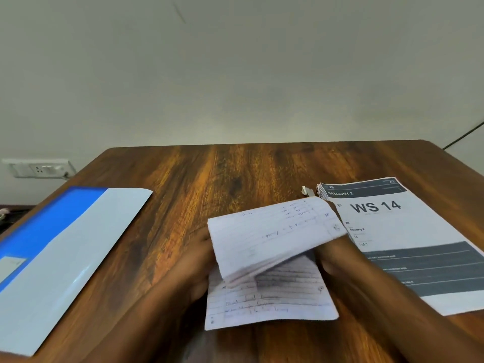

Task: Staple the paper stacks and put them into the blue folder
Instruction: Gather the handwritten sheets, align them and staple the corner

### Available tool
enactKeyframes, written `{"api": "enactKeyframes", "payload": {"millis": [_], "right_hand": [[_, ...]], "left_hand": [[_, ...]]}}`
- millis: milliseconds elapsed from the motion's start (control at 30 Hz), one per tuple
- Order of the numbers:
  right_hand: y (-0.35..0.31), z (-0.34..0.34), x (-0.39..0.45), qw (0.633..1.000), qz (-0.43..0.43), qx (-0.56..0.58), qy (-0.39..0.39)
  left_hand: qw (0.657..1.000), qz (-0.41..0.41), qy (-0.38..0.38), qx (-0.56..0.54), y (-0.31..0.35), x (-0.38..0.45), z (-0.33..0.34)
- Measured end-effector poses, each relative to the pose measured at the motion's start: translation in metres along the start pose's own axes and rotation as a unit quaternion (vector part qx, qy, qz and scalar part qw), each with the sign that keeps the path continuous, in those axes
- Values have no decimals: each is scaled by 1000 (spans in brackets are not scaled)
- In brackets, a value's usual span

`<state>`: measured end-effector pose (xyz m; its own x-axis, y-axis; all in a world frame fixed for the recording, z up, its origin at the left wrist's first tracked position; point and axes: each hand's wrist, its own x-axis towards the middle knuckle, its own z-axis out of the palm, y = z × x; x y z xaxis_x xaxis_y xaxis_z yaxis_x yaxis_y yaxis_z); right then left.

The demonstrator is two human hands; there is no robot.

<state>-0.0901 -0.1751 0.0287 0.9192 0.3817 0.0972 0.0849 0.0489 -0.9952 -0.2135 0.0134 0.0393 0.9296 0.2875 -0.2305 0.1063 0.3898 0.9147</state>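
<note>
A stack of lined, handwritten paper [272, 239] is held above the wooden table [235, 174] at centre, its upper sheets bent over toward me. My left hand [199, 263] grips its left edge. Its right side is held by my right hand [337, 260], whose fingers are partly under the sheets. A second, printed stack headed "WS 14" [400, 239] lies flat on the right, just beyond my right hand. The blue folder [47, 226] lies open at the left with a pale inner flap [70, 258] over it. No stapler is in view.
A small pale scrap [306, 190] lies on the table just behind the printed stack. A wall socket [39, 169] sits at the left and a dark cable [463, 137] runs down at the far right. A plain wall stands behind the table.
</note>
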Motion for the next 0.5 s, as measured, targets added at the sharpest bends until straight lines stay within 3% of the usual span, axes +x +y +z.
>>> {"api": "enactKeyframes", "payload": {"millis": [100, 233, 400, 500], "right_hand": [[0, 2, 13, 998, -9, -57, 10], [8, 3, 17, 996, 28, -83, -14], [13, 7, 20, 991, 30, -134, -6], [-1, 14, 8, 993, -43, -113, 11]], "left_hand": [[998, -48, -24, 17, -2, 3, -4], [994, -38, -1, 101, -6, 9, -7], [990, 23, 12, 142, -6, 6, -3], [976, 133, 43, 167, -9, 4, -2]]}}
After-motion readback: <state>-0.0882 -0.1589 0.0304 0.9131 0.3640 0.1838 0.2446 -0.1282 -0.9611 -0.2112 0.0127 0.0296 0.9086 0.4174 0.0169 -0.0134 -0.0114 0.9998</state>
